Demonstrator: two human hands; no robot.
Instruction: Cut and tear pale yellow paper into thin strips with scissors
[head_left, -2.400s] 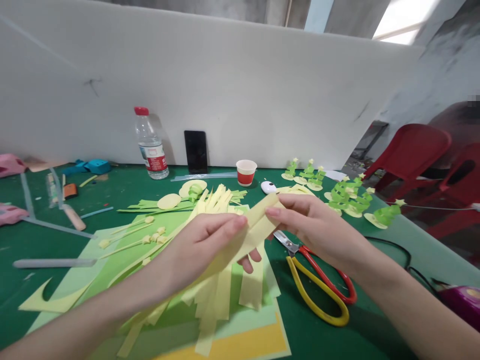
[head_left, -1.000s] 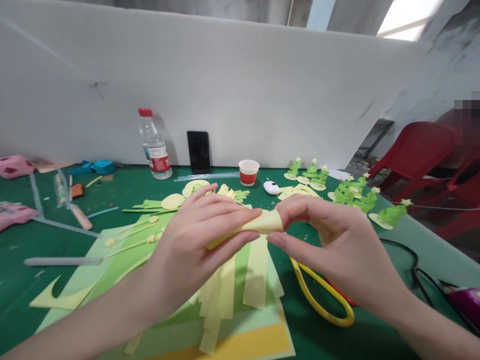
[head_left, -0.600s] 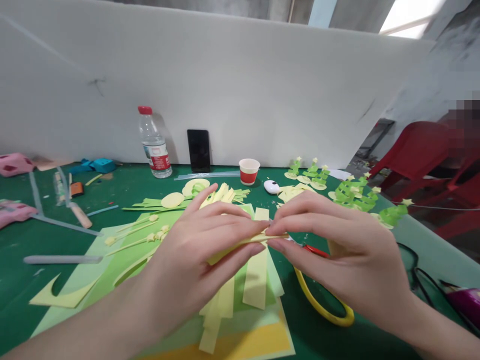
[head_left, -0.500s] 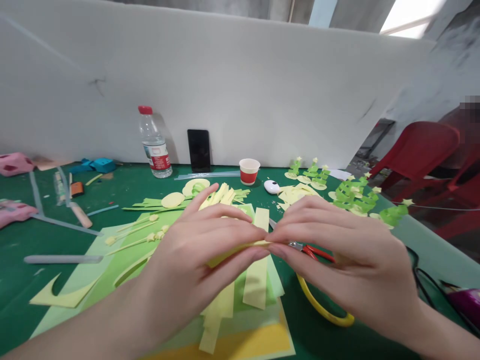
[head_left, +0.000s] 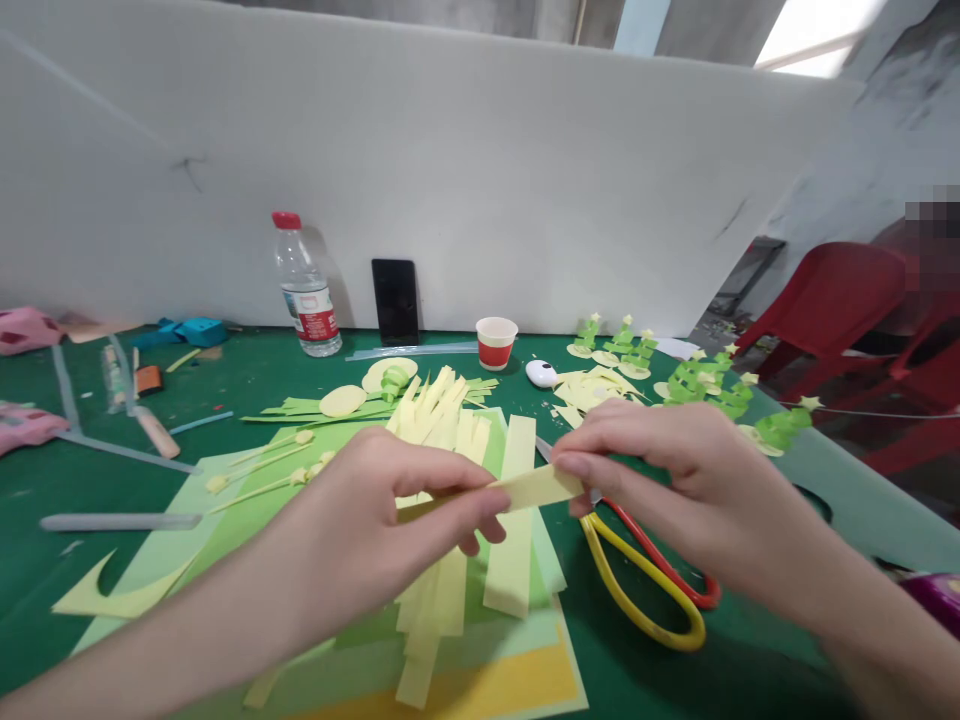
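A pale yellow paper strip (head_left: 541, 487) stretches between my two hands above the table. My left hand (head_left: 420, 510) pinches it between thumb and fingers, and my right hand (head_left: 645, 460) grips its other end. Under the hands lie more pale yellow strips (head_left: 514, 560) and a fringed yellow paper bundle (head_left: 435, 415), on top of green paper sheets (head_left: 551, 570). Scissors (head_left: 660, 590) with red and yellow handles rest on the table just below my right hand. Thin rolled paper stems with small knotted ends (head_left: 262, 490) lie left of my left hand.
Along the white board stand a water bottle (head_left: 307, 300), a phone (head_left: 396, 302) and a paper cup (head_left: 496, 345). Green spiral paper plants with stars (head_left: 709, 385) are at the right. Pink glue guns (head_left: 30, 425) and a grey stick (head_left: 120, 522) lie left.
My hands have moved apart, so a stretch of the paper strip now shows between them. My right hand has shifted slightly upward, uncovering more of the scissors' handles.
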